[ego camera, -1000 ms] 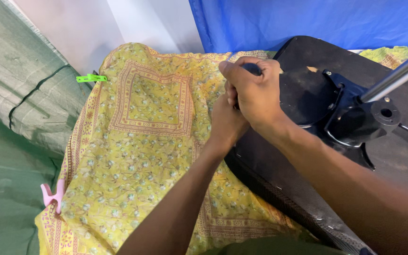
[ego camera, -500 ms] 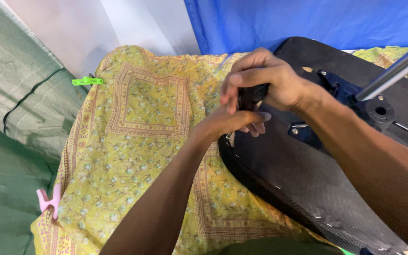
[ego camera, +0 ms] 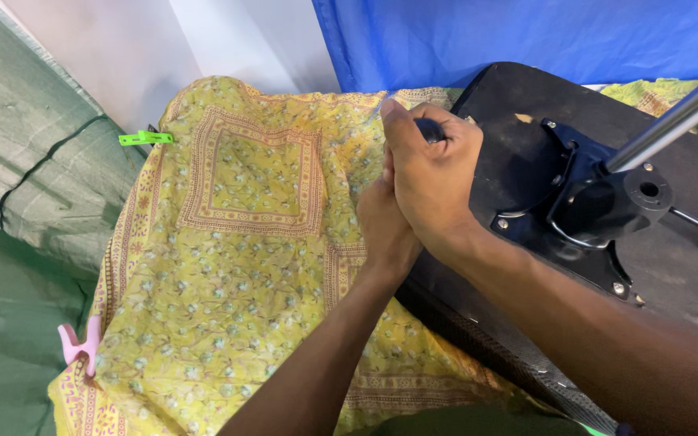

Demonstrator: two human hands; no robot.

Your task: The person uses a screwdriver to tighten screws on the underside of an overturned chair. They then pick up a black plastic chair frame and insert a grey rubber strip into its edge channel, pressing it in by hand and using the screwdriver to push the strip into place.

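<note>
The right hand [ego camera: 434, 182] is curled shut around a small dark handle [ego camera: 430, 129], of which only a short end shows between thumb and fingers; what kind of tool or lever it belongs to cannot be told. The left hand [ego camera: 383, 222] presses against the right one from the left, fingers closed and tucked under it; whether it grips the handle too is hidden.

Both hands sit at the left edge of an upturned black chair seat [ego camera: 510, 113], which lies on its face at the right of the scene. Bolted to the seat's underside is a black metal mechanism plate [ego camera: 583, 210], and a shiny steel gas-lift column [ego camera: 672, 121] rises from it toward the far right.

The seat rests on a yellow patterned cloth [ego camera: 236, 266] that covers the desk. A green clip [ego camera: 145, 138] pins the cloth's far left edge and a pink clip [ego camera: 81, 345] its near left edge. Green tarpaulin [ego camera: 26, 202] hangs on the left, and a blue curtain [ego camera: 486, 36] hangs behind.
</note>
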